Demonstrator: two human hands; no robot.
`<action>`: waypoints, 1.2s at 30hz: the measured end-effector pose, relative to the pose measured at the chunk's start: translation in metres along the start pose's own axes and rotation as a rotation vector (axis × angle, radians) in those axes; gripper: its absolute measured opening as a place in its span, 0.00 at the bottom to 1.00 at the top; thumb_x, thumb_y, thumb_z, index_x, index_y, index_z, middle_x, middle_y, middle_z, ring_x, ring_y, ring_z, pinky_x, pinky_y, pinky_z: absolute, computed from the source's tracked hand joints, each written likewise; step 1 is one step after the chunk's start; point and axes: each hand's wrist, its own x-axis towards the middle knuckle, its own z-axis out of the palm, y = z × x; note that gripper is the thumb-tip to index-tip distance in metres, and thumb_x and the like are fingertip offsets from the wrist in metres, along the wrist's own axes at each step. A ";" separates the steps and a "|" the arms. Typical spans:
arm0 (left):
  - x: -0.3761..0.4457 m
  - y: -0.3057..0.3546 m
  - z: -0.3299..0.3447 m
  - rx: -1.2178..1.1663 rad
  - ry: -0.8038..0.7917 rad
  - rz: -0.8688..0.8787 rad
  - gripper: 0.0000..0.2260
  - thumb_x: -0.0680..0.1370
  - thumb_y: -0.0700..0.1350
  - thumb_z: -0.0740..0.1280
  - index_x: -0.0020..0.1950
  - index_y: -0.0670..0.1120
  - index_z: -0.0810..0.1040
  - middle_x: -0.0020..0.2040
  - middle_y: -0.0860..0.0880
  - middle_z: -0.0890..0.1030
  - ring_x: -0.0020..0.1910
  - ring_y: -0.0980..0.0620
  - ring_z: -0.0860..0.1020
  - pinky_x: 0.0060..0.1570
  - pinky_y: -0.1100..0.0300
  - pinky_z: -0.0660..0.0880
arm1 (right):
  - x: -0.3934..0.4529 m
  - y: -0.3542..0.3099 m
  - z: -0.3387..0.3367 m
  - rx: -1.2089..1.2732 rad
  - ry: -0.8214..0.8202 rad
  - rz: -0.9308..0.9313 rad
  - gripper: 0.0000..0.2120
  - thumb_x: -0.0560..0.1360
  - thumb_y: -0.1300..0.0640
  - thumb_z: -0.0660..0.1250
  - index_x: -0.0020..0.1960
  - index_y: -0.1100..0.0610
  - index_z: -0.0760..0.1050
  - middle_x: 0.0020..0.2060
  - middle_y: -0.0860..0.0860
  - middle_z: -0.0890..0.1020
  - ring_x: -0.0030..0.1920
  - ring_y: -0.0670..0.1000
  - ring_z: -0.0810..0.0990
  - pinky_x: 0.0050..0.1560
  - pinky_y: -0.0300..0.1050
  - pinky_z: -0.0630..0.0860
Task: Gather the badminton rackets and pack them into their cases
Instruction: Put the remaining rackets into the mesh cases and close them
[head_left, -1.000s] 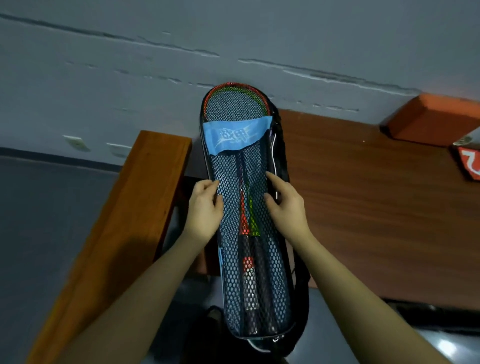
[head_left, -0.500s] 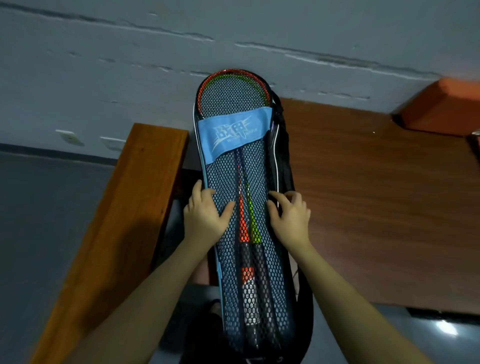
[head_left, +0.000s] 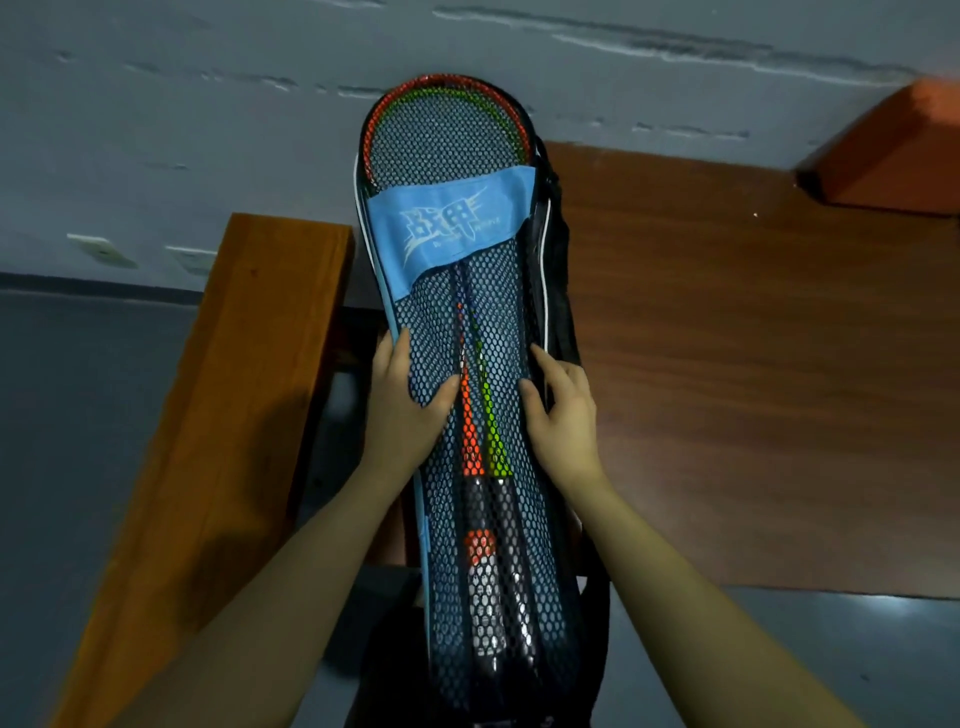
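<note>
A long black mesh racket case (head_left: 441, 332) with a light-blue band stands upright in front of me, leaning toward the wall. Two badminton rackets (head_left: 480, 431), one with a red shaft and one with a green shaft, lie inside it side by side. Their heads poke out of the open top. My left hand (head_left: 408, 410) grips the case's left edge, thumb across the mesh. My right hand (head_left: 563, 415) holds the right edge by the zipper, fingers curled over it.
A wooden desk top (head_left: 753, 374) spreads to the right, with an orange-brown block (head_left: 888, 150) at its far right corner. A wooden board (head_left: 218, 447) runs along the left. A grey wall (head_left: 208, 104) with sockets is behind, grey floor below.
The case has come closer and fills more of the view. Both hands have slid slightly along its edges, the left thumb now lying further across the mesh.
</note>
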 end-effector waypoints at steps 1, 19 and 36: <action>0.000 0.002 0.002 0.006 -0.009 -0.007 0.30 0.74 0.48 0.68 0.73 0.47 0.61 0.73 0.48 0.60 0.71 0.53 0.60 0.70 0.54 0.61 | -0.001 0.000 -0.002 0.005 0.026 -0.021 0.19 0.78 0.58 0.62 0.69 0.55 0.68 0.56 0.56 0.73 0.56 0.53 0.73 0.60 0.40 0.66; -0.030 0.017 0.016 0.042 0.094 0.005 0.22 0.78 0.37 0.58 0.73 0.41 0.60 0.73 0.45 0.60 0.72 0.49 0.60 0.71 0.54 0.60 | -0.004 0.019 -0.024 -0.022 -0.009 -0.175 0.18 0.78 0.64 0.60 0.67 0.59 0.70 0.55 0.57 0.74 0.55 0.56 0.74 0.58 0.58 0.71; 0.008 -0.006 0.025 0.137 0.023 -0.052 0.32 0.75 0.53 0.66 0.73 0.42 0.59 0.71 0.43 0.63 0.70 0.47 0.62 0.69 0.54 0.61 | 0.010 0.027 -0.012 -0.049 -0.045 -0.048 0.20 0.75 0.46 0.60 0.67 0.48 0.70 0.58 0.49 0.76 0.59 0.47 0.72 0.55 0.40 0.56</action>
